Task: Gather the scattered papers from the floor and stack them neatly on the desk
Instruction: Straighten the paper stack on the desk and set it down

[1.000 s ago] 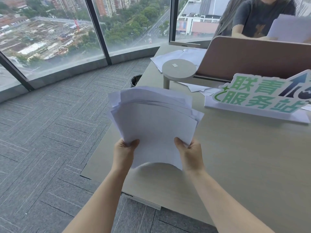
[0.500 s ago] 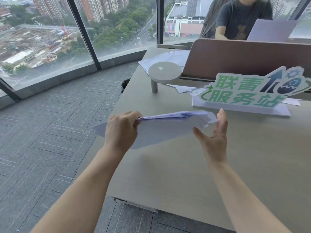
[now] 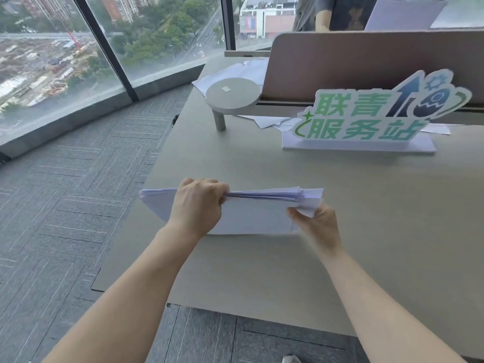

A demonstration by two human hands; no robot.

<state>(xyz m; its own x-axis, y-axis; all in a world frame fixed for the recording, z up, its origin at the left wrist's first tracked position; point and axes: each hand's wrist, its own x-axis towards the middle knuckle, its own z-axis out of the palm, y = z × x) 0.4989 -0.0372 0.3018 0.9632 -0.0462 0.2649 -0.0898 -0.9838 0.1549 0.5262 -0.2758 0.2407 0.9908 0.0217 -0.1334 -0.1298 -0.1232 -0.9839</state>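
A thick stack of white papers (image 3: pixel 258 214) stands on edge, its long lower edge touching the beige desk (image 3: pixel 366 231) near the desk's left side. My left hand (image 3: pixel 199 205) grips the stack from above at its left part, fingers curled over the top edge. My right hand (image 3: pixel 318 221) pinches the stack's lower right corner. The sheets are roughly aligned, with a few corners sticking out at the right.
A green-lettered sign (image 3: pixel 372 116) stands at the back right. A small round stand (image 3: pixel 233 96) and loose papers (image 3: pixel 235 74) lie behind it. A brown divider (image 3: pixel 366 64) separates a person (image 3: pixel 340 11) seated opposite. Grey carpet (image 3: pixel 65 205) and windows are at left.
The stack, first held up flat facing me, was turned on edge and lowered onto the desk. My right hand, open half a second ago, has closed on the stack's right corner.
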